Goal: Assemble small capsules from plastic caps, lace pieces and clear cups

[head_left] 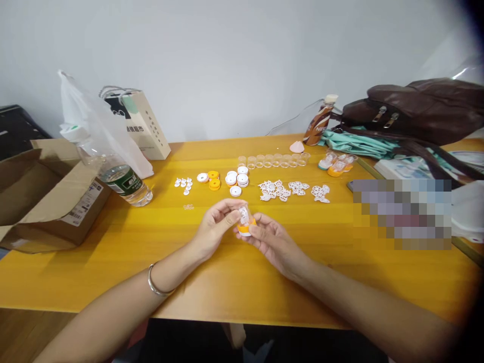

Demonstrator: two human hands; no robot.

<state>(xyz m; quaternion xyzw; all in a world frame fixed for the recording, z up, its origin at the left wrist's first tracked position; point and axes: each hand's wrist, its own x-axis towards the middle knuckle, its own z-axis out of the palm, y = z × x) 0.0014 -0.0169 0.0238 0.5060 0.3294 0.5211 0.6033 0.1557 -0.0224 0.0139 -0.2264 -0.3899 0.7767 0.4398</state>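
Observation:
Between my two hands, above the table's middle, is a small clear-domed capsule with an orange and white base and a white piece inside. My left hand is closed on its clear top, thumb against the side. My right hand grips the orange base between thumb and fingers. Just beyond lie white round caps, orange caps and white lacy cut-out pieces. Behind them stands a row of clear cups. Several similar domed capsules are grouped at the right.
Small white knobs and tiny rings lie left of centre. At the left are a cardboard box, a water bottle and a paper bag. A brown drink bottle, a phone-like edge and a leather bag are at the right.

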